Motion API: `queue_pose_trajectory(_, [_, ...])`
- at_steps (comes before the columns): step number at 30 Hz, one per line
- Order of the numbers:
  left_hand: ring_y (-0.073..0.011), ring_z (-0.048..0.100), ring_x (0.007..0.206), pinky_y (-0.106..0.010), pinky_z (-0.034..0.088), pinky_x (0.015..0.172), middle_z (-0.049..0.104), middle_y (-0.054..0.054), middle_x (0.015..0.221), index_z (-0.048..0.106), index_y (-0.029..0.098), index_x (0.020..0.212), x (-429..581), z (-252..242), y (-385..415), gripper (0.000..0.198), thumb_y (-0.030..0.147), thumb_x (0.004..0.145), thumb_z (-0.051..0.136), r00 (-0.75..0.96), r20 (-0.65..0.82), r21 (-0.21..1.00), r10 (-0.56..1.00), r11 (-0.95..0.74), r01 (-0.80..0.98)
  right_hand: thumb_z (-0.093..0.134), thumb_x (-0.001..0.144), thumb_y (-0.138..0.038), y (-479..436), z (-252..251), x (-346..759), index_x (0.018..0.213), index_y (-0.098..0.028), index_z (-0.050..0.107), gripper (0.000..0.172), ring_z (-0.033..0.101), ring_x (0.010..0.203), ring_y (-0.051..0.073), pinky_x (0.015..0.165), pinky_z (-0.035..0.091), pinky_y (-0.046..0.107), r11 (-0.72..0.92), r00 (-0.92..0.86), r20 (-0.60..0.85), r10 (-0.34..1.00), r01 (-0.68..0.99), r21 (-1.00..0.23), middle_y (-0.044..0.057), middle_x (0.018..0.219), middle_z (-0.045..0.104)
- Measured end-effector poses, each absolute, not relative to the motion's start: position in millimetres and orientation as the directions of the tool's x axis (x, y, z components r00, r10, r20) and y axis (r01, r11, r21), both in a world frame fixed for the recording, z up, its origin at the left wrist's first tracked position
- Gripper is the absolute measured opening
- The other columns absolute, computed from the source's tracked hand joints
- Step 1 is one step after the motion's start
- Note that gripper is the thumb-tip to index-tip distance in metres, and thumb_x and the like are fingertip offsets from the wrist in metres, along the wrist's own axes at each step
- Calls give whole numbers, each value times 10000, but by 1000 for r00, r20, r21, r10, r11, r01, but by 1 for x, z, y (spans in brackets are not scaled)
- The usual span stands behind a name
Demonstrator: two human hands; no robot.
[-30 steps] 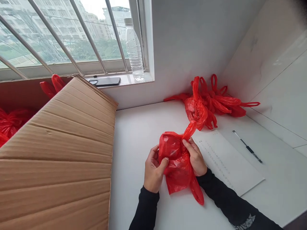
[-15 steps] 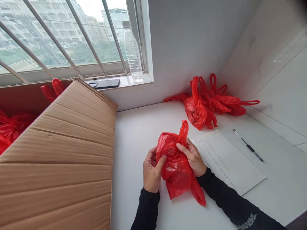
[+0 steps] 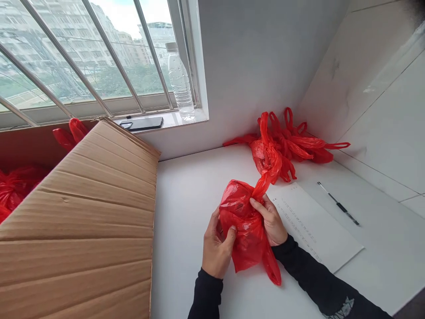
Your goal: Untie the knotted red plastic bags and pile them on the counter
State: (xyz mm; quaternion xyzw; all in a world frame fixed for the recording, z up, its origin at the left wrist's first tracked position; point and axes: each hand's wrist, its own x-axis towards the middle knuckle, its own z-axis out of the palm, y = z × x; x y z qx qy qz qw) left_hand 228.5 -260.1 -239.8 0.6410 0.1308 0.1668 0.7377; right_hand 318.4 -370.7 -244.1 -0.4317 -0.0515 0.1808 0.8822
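Between my two hands is a red plastic bag (image 3: 247,221), held just above the white tabletop (image 3: 186,199). My left hand (image 3: 219,243) grips its left side, thumb on the front and fingers behind. At the upper right, my right hand (image 3: 270,219) pinches the bag below a raised handle. Another handle dangles at the lower right. Something bulky fills the top of the bag, but the red film hides what it is. Beside my right hand lies a sheet of paper (image 3: 312,226) with rows of small marks.
A black pen (image 3: 338,204) lies right of the paper. Several red bags (image 3: 275,150) are heaped against the back wall. A cardboard box (image 3: 99,212) at left holds more red bags (image 3: 20,186). On the windowsill are a water bottle (image 3: 182,86) and a phone (image 3: 144,123).
My left hand has slid slightly down and right along the bag. The bag's upper part looks smoother and its raised handle leans further right. The view has shifted slightly.
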Motion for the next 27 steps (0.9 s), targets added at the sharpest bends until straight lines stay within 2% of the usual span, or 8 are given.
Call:
queue_pose_trajectory(3, [-262, 608, 1124, -384, 484, 968, 649, -87, 1231, 552, 225, 1266, 229, -243, -256, 464, 207, 816, 663, 896, 8, 977, 445, 187, -102, 678, 839, -333, -369, -244, 317, 985, -282, 594, 176, 669, 896, 239, 811, 545, 393, 562, 919, -59, 389, -288, -776, -14, 947, 701])
queue_pose_trajectory(8, [-266, 613, 1126, -402, 463, 1011, 650, -103, 1235, 595, 202, 1224, 229, -251, -249, 442, 194, 791, 682, 884, -10, 956, 467, 263, -128, 684, 829, -353, -367, -243, 315, 980, -282, 584, 195, 674, 873, 236, 790, 543, 386, 542, 890, -75, 450, -339, -769, -13, 976, 704])
queue_pose_trajectory(13, [-283, 633, 1087, -402, 497, 947, 673, -115, 1195, 607, 193, 1209, 227, -247, -247, 429, 271, 797, 699, 883, -39, 954, 468, 281, -107, 694, 833, -330, -368, -245, 315, 995, -271, 581, 206, 655, 767, 199, 740, 535, 346, 532, 876, -70, 478, -352, -770, -24, 859, 674])
queue_pose_trajectory(18, [-277, 645, 1066, -385, 511, 908, 704, -108, 1114, 636, 187, 1115, 229, -246, -248, 324, 361, 843, 660, 865, -74, 931, 496, 345, -118, 703, 823, -366, -368, -245, 314, 1003, -275, 589, 232, 638, 750, 184, 752, 522, 334, 500, 871, -79, 484, -349, -793, -29, 860, 671])
queue_pose_trajectory(23, [-271, 662, 1038, -375, 527, 874, 720, -82, 1076, 623, 211, 1100, 229, -250, -246, 345, 346, 797, 715, 831, -118, 901, 544, 411, -141, 710, 811, -402, -373, -232, 310, 1091, -282, 575, 334, 647, 837, 214, 802, 519, 360, 382, 853, -25, 521, -259, -887, -3, 946, 685])
queue_pose_trajectory(27, [-268, 635, 1109, -384, 490, 959, 686, -84, 1187, 578, 235, 1211, 227, -246, -248, 478, 300, 767, 741, 852, -111, 894, 512, 426, -139, 727, 805, -339, -377, -227, 308, 1117, -288, 556, 360, 641, 863, 217, 846, 510, 381, 293, 841, 3, 541, -185, -938, 2, 972, 690])
